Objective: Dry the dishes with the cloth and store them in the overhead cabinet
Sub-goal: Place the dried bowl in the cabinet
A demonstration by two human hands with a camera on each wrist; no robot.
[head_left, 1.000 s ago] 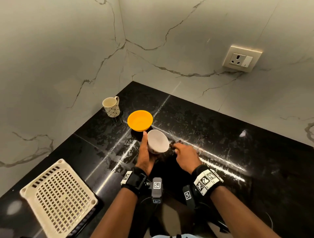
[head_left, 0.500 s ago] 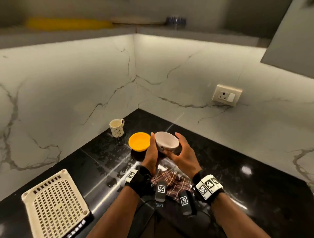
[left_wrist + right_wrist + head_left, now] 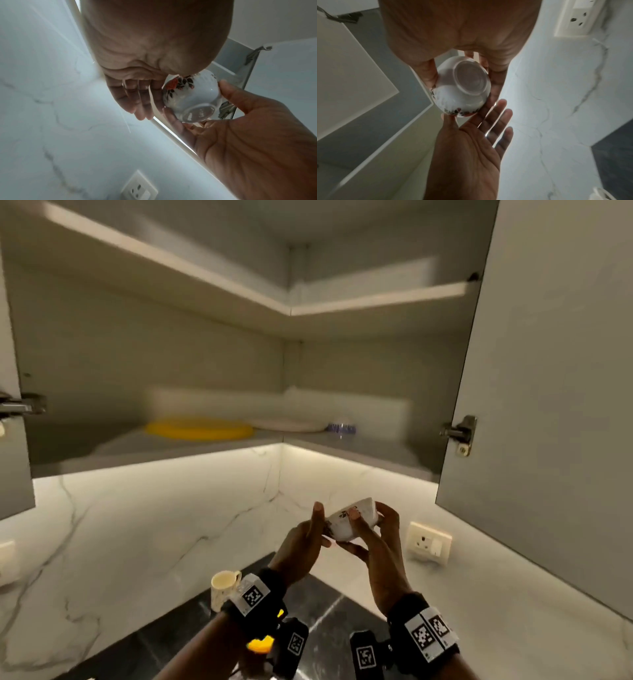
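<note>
A small white bowl (image 3: 366,510) with a red and black flower print is held up in front of the marble wall, just below the open overhead cabinet. My right hand (image 3: 380,546) grips it, thumb on the near side and fingers curled under its base (image 3: 471,79). My left hand (image 3: 305,542) lies beside it with straight fingers (image 3: 137,97) touching the bowl's wall (image 3: 193,97). In the right wrist view the left palm (image 3: 471,142) is flat and spread. The cloth is out of view.
The cabinet's lower shelf (image 3: 171,446) holds a yellow plate (image 3: 198,428), a white plate (image 3: 291,424) and a small glass item (image 3: 340,428). An open cabinet door (image 3: 548,405) hangs at the right. A patterned mug (image 3: 224,587) stands on the black counter (image 3: 325,611). A wall socket (image 3: 428,542) is nearby.
Both hands have lifted the bowl from just above the counter up toward the cabinet. The checked cloth stayed on the counter, and the view has tilted upward.
</note>
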